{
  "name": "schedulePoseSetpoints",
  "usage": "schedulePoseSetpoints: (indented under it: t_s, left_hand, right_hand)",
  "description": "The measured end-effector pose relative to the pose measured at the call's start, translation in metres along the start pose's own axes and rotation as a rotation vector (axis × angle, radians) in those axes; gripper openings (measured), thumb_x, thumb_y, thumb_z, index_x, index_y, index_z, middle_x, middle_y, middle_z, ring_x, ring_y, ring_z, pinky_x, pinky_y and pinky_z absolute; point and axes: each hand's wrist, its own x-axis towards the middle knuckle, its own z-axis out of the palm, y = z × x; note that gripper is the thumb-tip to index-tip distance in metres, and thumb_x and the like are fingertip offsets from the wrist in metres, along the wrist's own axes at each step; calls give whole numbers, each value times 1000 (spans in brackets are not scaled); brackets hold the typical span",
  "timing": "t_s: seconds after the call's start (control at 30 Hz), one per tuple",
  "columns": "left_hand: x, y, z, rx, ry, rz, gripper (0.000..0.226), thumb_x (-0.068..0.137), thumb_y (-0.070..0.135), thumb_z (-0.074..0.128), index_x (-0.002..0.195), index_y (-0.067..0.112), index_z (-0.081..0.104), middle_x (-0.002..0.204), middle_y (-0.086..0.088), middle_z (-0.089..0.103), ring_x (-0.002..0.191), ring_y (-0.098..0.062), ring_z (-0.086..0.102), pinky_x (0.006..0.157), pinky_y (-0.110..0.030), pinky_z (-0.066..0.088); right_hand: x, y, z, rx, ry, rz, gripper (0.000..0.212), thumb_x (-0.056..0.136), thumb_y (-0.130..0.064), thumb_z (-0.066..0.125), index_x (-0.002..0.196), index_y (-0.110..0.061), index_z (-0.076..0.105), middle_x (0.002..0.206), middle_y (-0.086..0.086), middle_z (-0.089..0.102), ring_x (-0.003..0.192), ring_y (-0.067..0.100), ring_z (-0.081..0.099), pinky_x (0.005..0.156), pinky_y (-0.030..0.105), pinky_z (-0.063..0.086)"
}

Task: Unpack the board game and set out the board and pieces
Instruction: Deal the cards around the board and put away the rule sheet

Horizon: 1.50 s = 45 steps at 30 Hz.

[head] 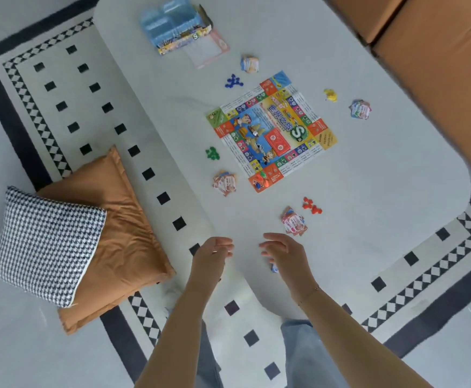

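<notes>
Both bare hands hover low over the near edge of the white oval table (368, 191), left hand (214, 252) and right hand (283, 253), fingers loosely curled and holding nothing as far as I can see. Something small and blue (274, 267) peeks out under the right wrist, can't tell what.

Taking the colourful square paper game board (270, 130) as landmark: it lies flat, straight ahead of the hands and slightly right, so the right hand is nearer. Just short of it sit the small red plastic pieces (312, 205) and a pinkish fan of cards (294, 222), closest to that hand. Left of it are green pieces (212, 153) and orange-ish cards (224, 182); beyond it blue pieces (233, 81) and the open blue game box (176, 23); right of it yellow pieces (330, 95). Looks basically set out, nothing blocking a reach.
</notes>
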Motion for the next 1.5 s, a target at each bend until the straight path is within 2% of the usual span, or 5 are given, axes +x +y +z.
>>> schedulePoseSetpoints:
  t_s: [0.2, 0.33, 0.53, 0.93, 1.5]
  left_hand:
    - [33, 40, -95, 167, -100, 78, 22, 92, 11, 49, 87, 27, 62, 95, 7, 68, 90, -7, 64, 82, -28, 50]
    - [54, 80, -134, 250, -146, 146, 22, 93, 10, 46, 91, 24, 63, 96, 6, 68, 91, -8, 65, 91, -33, 48]
    - [90, 149, -140, 276, -195, 182, 20, 92, 10, 48, 100, 15, 65, 99, 4, 69, 91, -10, 65, 87, -29, 48]
    - [173, 260, -150, 381, -175, 215, 20, 92, 12, 49, 100, 18, 66, 99, 8, 69, 90, -5, 65, 87, -28, 49]
    - [323, 372, -175, 409, -273, 260, 24, 92, 8, 45, 99, 19, 65, 101, 7, 68, 89, -3, 65, 84, -25, 49]
  right_hand:
    - [6, -46, 78, 129, 122, -46, 30, 88, 3, 46, 109, -9, 63, 91, 8, 72, 82, 20, 66, 73, 22, 52]
    - [12, -72, 116, 237, 173, -37, 30, 87, 2, 46, 109, -10, 63, 91, 6, 72, 79, 19, 65, 68, 22, 50]
    - [42, -114, 147, 317, 198, -33, 25, 87, -1, 49, 97, -18, 65, 86, 2, 71, 76, 18, 65, 70, 23, 48]
    - [142, -224, 156, 275, 204, -33, 24, 88, -7, 48, 101, -19, 65, 91, -3, 72, 85, 14, 68, 86, 33, 53]
    - [286, -318, 213, 328, 302, 4, 25, 87, -6, 51, 102, -17, 67, 92, 0, 72, 80, 13, 66, 72, 21, 49]
